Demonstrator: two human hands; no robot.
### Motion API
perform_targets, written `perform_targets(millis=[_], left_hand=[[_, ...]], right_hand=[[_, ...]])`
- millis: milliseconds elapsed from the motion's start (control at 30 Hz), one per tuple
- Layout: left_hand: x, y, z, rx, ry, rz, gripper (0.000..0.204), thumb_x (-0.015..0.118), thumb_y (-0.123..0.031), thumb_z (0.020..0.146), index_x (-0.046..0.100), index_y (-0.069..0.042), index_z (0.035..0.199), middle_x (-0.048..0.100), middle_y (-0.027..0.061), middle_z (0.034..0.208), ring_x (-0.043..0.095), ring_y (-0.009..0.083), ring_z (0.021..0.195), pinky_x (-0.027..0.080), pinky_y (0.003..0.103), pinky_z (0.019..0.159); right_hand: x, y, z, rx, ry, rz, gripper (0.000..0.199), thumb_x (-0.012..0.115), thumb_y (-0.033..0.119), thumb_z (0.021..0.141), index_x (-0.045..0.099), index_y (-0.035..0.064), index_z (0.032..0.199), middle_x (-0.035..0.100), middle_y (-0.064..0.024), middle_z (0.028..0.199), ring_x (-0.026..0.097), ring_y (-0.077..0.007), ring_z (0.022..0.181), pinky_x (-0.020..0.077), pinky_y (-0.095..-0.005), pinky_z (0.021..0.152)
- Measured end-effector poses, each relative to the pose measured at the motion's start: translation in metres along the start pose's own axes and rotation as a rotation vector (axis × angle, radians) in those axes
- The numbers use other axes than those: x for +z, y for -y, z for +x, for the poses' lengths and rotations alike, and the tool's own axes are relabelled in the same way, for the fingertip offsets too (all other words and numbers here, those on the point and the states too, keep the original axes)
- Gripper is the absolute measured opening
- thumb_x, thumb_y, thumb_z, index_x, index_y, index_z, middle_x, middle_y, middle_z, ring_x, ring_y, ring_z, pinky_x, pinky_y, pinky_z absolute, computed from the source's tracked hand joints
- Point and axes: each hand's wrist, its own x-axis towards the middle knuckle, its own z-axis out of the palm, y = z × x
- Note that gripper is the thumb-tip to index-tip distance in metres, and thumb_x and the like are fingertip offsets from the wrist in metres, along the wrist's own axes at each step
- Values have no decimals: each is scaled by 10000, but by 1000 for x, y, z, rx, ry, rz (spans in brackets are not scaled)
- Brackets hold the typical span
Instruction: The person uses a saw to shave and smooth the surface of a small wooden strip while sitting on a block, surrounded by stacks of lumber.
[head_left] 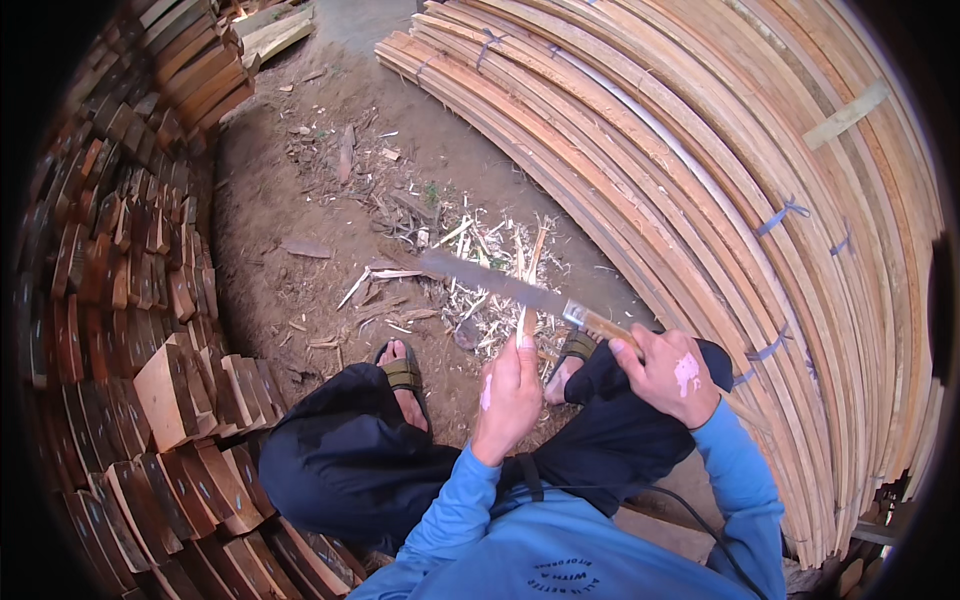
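My right hand (668, 372) is closed around the wooden handle of a long-bladed knife (510, 288). Its blade is smeared by motion and points away to the left. In my left hand (510, 395), closed at its lower end, is a thin wooden stick (530, 318) that points away from me. The blade crosses in front of the stick; whether the two touch I cannot tell. Beneath them, pale wood shavings (485, 315) lie scattered on the ground between my sandalled feet.
Long wooden strips (640, 170), tied in bundles with blue ties, are stacked along the right. Piled timber with cut ends (150, 300) rises on the left. On the dirt ground (260, 200) lie bark scraps and a larger wood chip (308, 247).
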Motion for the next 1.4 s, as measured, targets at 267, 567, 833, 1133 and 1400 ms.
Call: perform_targets(millis=[267, 567, 833, 1133, 1400], left_hand=[[-8, -25, -4, 13, -4, 121, 271, 500, -195, 1127, 612, 36, 1039, 633, 280, 738, 667, 498, 705, 446, 561, 591], [-3, -22, -4, 82, -54, 250, 173, 521, -131, 1106, 585, 28, 1082, 599, 276, 638, 661, 488, 615, 424, 562, 515], [-3, -21, -2, 81, -39, 299, 183, 536, -149, 1109, 573, 29, 1089, 599, 281, 637, 663, 492, 621, 430, 570, 526], [-6, -23, -3, -22, 41, 23, 282, 443, -264, 1163, 550, -13, 1088, 607, 255, 718, 623, 456, 640, 428, 540, 593], [0, 0, 7, -101, 113, -353, 312, 425, -339, 1189, 529, -76, 1058, 421, -42, 725, 373, 56, 606, 309, 277, 536]], right_hand=[[1, -8, 2, 14, -69, -35, 451, 639, 432, 1049, 697, 17, 883, 627, -287, 653, 667, -488, 677, 538, -562, 671], [2, 1, -4, -8, 29, 9, 454, 633, 409, 1056, 672, 8, 848, 610, -280, 635, 648, -504, 644, 532, -587, 671], [-1, -1, 0, -28, 11, 50, 445, 634, 395, 1059, 675, 6, 847, 625, -270, 644, 662, -495, 654, 536, -580, 655], [0, -34, 10, 135, -159, 50, 468, 563, 358, 1106, 629, -17, 833, 626, -311, 748, 636, -520, 742, 483, -580, 669], [-14, -3, -7, -80, 9, 137, 407, 620, 351, 1071, 628, 6, 854, 587, -264, 616, 633, -492, 618, 496, -550, 600]])
